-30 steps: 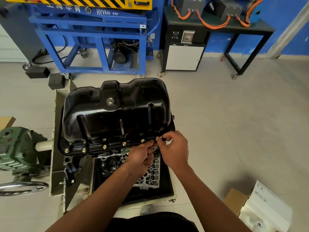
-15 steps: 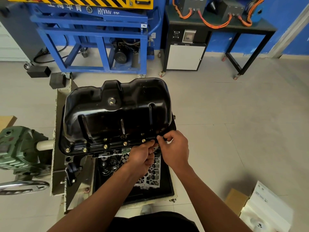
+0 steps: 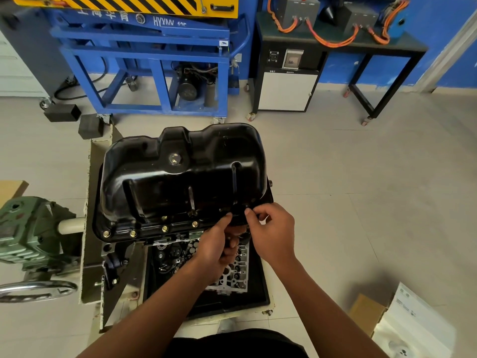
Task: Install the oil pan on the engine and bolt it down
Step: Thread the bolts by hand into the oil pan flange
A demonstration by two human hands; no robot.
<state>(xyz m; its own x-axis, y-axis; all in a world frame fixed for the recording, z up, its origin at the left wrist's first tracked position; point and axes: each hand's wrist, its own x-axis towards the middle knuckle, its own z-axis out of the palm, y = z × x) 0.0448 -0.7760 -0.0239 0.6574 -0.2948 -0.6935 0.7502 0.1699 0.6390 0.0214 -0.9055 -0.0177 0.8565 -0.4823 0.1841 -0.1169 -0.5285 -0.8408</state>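
Glossy black stamped-steel oil pan (image 3: 180, 177) sits sump-up on grey engine (image 3: 175, 251), brass-coloured bolts (image 3: 165, 228) along near flange. Left hand (image 3: 216, 245) and right hand (image 3: 275, 233) close together, curled fingertips at flange's right end; can't tell what they pinch.

Bright, even light; a faint soft shadow lies on the floor (image 3: 366, 177). Pale glare streaks the glossy oil pan (image 3: 180, 182). Wide-angle distortion bends lines near the edges.
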